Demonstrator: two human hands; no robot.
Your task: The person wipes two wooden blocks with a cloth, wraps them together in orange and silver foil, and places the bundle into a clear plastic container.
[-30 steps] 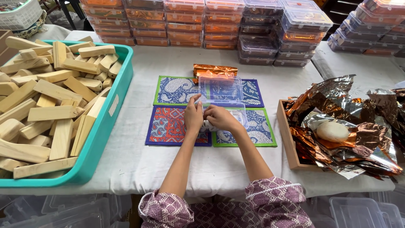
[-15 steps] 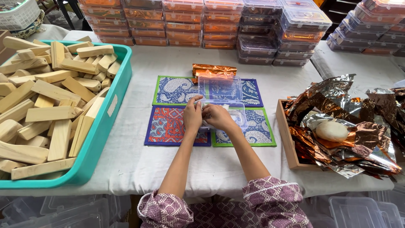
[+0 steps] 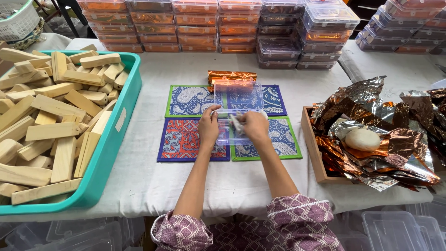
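Observation:
A clear plastic box (image 3: 239,96) lies open on four patterned mats (image 3: 181,139), its lid tipped back toward the far side. My left hand (image 3: 209,126) pinches the left edge of the box's shallow base. At the base's middle, my right hand (image 3: 254,125) has its fingers closed on a small pale piece (image 3: 236,122). Just behind the box lies a copper foil packet (image 3: 231,75).
A teal bin (image 3: 114,144) of wooden blocks fills the left. On the right, a wooden tray (image 3: 312,148) holds crumpled copper foil sheets and a pale round lump (image 3: 363,139). Stacked lidded boxes (image 3: 241,28) line the back edge. Empty clear tubs sit under the table.
My hands have drawn slightly apart and come a little toward me over the box's base; the pale piece now shows at my right fingers.

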